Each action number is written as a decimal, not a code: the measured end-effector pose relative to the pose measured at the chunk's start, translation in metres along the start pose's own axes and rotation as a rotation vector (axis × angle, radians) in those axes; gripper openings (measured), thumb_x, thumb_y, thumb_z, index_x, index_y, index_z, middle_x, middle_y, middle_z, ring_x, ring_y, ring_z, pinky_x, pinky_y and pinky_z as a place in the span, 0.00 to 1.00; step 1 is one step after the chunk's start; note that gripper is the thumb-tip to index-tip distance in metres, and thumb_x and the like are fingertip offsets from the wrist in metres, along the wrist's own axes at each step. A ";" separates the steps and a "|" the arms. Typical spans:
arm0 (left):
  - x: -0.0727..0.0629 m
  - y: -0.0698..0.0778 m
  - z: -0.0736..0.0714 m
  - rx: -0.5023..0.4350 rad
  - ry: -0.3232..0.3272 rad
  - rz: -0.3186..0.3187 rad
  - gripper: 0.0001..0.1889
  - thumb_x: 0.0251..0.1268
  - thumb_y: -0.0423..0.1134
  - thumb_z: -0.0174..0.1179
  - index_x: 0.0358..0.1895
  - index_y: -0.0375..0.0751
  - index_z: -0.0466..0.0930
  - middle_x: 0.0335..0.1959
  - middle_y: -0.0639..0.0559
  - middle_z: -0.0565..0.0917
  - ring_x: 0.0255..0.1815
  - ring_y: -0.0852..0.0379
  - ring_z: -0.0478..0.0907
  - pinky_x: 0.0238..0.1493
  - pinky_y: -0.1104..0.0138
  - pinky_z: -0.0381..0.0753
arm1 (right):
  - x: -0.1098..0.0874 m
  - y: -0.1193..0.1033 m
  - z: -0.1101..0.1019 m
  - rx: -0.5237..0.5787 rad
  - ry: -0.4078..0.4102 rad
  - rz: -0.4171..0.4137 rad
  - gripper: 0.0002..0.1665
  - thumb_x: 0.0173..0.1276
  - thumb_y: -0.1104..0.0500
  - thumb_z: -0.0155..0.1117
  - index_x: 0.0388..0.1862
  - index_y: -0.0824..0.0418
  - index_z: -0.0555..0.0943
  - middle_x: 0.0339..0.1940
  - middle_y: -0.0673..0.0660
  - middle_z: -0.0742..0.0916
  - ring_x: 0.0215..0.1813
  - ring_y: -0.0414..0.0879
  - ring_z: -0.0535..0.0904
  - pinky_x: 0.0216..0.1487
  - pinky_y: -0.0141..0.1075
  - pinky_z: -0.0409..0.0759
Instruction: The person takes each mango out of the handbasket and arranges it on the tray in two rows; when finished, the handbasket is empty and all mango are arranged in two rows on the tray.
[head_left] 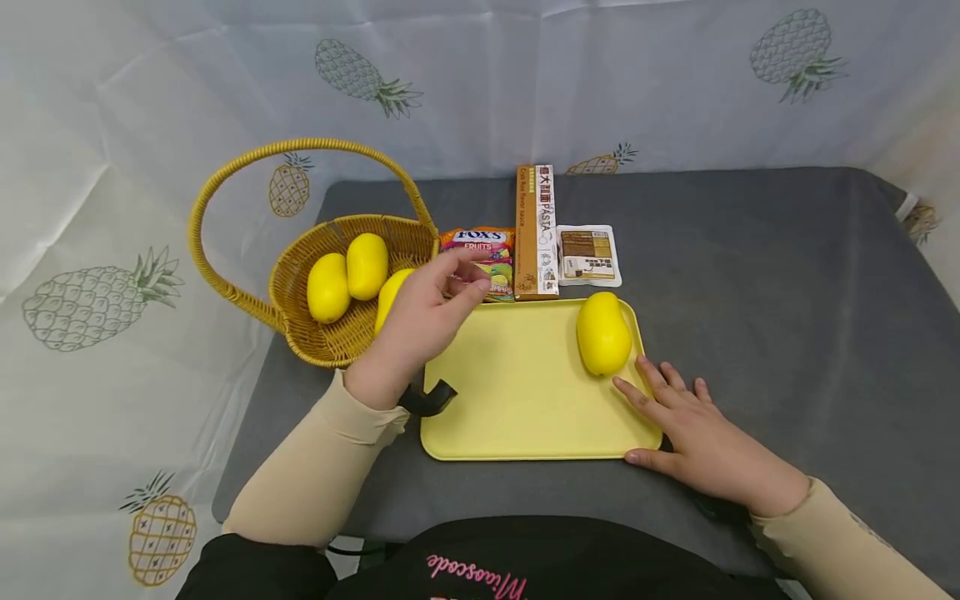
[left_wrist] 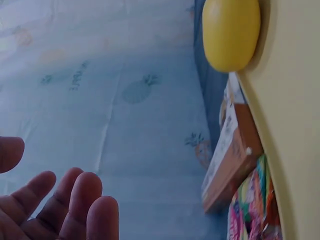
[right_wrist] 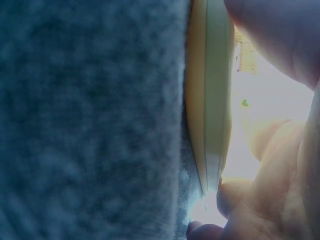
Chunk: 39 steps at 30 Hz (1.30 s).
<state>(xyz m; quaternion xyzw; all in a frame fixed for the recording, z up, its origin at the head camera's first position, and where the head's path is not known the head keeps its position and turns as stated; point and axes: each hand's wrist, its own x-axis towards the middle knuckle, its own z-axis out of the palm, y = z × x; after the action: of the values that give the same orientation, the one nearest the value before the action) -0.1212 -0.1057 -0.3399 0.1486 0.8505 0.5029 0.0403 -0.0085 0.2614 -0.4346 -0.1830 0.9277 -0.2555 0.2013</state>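
My left hand (head_left: 427,312) hovers between the wicker basket (head_left: 405,229) and the yellow tray (head_left: 510,400), its fingers loosely bent and holding nothing. In the left wrist view, bare fingertips (left_wrist: 87,187) show with nothing between them and the thumb. One yellow mango (head_left: 603,333) lies at the tray's right side. Several more mangoes (head_left: 327,287) sit in the basket, one partly hidden behind my left hand. With fingers spread, my right hand (head_left: 697,437) touches the tray's right edge, near the mango. From the right wrist, the tray rim (right_wrist: 216,100) appears close to the fingers.
Behind the tray lie a FOX'S candy bag (head_left: 465,242), a long pasta box (head_left: 536,233) and a small white packet (head_left: 588,255). The basket's tall handle (head_left: 315,144) arches up at the left. A pineapple-print cloth (head_left: 510,83) hangs behind the grey table (head_left: 757,292).
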 end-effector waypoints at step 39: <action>0.037 -0.075 -0.116 0.264 -0.251 -0.476 0.30 0.88 0.44 0.58 0.85 0.39 0.67 0.75 0.33 0.78 0.66 0.38 0.79 0.65 0.49 0.81 | 0.000 0.004 0.003 0.005 0.018 -0.035 0.58 0.70 0.33 0.76 0.92 0.42 0.61 0.95 0.64 0.49 0.89 0.83 0.45 0.78 0.85 0.38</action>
<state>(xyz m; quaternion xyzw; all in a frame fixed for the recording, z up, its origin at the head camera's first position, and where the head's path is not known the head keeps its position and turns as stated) -0.1973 -0.2265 -0.3447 0.0099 0.9078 0.3421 0.2424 -0.0081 0.2638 -0.4390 -0.1964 0.9254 -0.2631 0.1891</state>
